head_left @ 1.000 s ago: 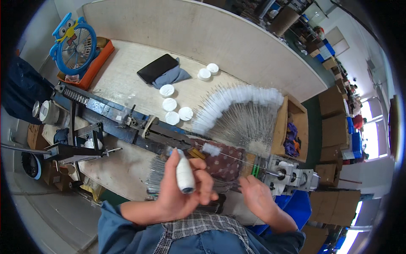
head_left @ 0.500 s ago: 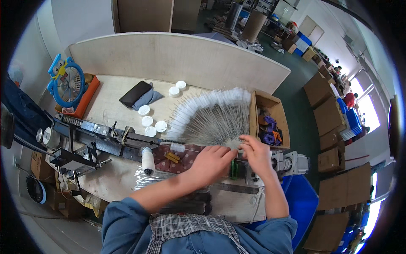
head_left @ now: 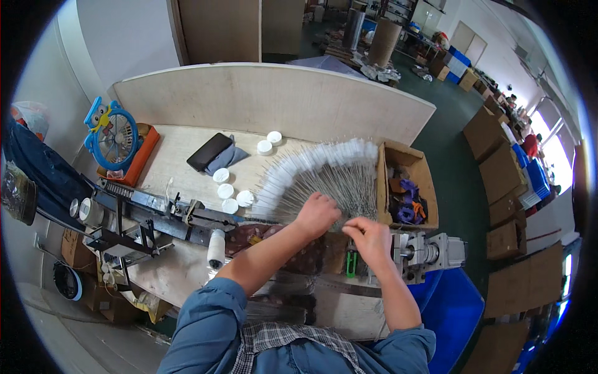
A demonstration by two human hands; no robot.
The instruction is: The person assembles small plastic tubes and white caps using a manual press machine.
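Note:
My left hand (head_left: 319, 215) reaches over the wire ends of a fan-shaped pile of thin metal wires with white fluffy ends (head_left: 321, 163). Its fingers curl closed, and whatever they grip is hidden by the hand. Close beside it on the right, my right hand (head_left: 372, 240) pinches thumb and fingers together near the pile's lower edge; I cannot make out anything between them. Below the right hand a bright green piece (head_left: 351, 264) sits on the bench machine, whose silvery round head (head_left: 430, 252) is at the right. A brown dotted cloth (head_left: 240, 239) lies under my left forearm.
A dark metal rail (head_left: 199, 218) crosses the bench, with a white spool (head_left: 216, 248) beside it. Several round white containers (head_left: 225, 191), a dark flat case (head_left: 208, 151) and an orange tray (head_left: 146, 156) with a blue fan stand behind. A cardboard box (head_left: 430, 187) borders the pile.
My left hand has moved up and away onto the wire pile. The white-ended wire that stretched across the cloth is gone from there. My right hand has dropped slightly, still pinched.

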